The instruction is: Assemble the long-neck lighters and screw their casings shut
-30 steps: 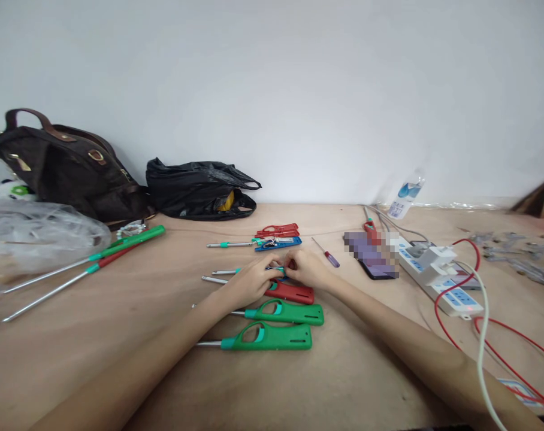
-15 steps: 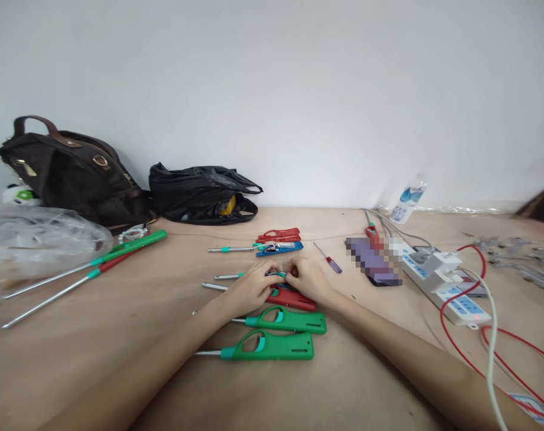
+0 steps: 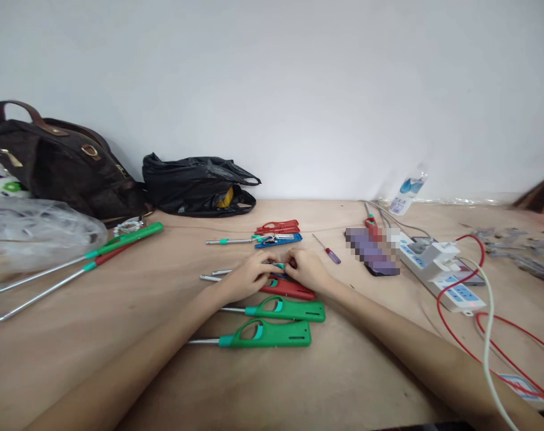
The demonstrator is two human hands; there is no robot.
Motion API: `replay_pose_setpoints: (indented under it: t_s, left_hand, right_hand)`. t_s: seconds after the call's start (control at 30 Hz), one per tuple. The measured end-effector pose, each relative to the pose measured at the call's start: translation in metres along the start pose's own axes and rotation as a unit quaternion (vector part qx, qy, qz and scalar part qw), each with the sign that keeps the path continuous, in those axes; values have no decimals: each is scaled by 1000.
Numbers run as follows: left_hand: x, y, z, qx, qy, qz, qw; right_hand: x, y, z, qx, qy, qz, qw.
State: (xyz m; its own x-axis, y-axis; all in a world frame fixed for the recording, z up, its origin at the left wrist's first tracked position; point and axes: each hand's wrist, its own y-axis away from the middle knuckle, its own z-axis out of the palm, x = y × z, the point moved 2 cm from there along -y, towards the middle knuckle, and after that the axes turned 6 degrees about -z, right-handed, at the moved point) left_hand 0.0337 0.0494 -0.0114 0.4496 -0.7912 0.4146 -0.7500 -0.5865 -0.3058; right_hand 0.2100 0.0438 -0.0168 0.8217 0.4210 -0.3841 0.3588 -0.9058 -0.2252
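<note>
My left hand [image 3: 249, 276] and my right hand [image 3: 308, 269] meet at mid-table, fingertips pinched on a lighter [image 3: 279, 266] with teal and blue parts. Its metal tube pokes out left of my left hand; the fingers hide most of its body. Just nearer lies a red lighter [image 3: 294, 289], partly under my left hand. Two green lighters [image 3: 299, 310] lie in front of it, tubes pointing left. Beyond my hands is an opened blue lighter [image 3: 283, 240] with its inner parts exposed, and behind it red casing halves [image 3: 278, 227]. A small purple-handled screwdriver [image 3: 332, 255] lies right of these.
At left are long-tubed lighters [image 3: 123, 239], a clear plastic bag [image 3: 38, 233], a dark backpack [image 3: 74, 173] and a black plastic bag [image 3: 186, 185]. At right are a phone [image 3: 373, 254], a power strip [image 3: 456, 299] with looping cables and a water bottle [image 3: 407, 190].
The whole view has shifted slightly, with things sitting a little higher in the picture. Both hands stay together at the lighter, fingers moving only slightly.
</note>
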Motion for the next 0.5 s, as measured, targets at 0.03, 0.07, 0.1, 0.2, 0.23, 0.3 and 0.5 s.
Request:
replay_pose_setpoints:
  t_s: [0.03,0.07,0.1,0.2,0.23,0.3,0.5]
  left_hand:
    - [-2,-2,-1,6,18,-2,1000]
    - [-4,-4,-1,17,36,-8,999]
    - [-6,-6,-2,30,49,-20,998]
    - [-12,-13,-2,64,54,-63,994]
    - [-14,-15,-1,66,50,-72,994]
    - [-16,-18,0,61,45,-81,994]
    - [-16,-23,1,51,4,-71,996]
  right_hand:
    - [0,0,-1,-4,-6,-6,1000]
    - [0,0,-2,-7,-14,-9,1000]
    - [0,0,-3,-9,-21,-10,1000]
    - [0,1,-3,-7,-24,-5,1000]
    - [1,1,-3,-5,-18,-6,1000]
    - [1,1,-1,-3,-4,-7,1000]
    - [0,1,0,-1,27,-4,1000]
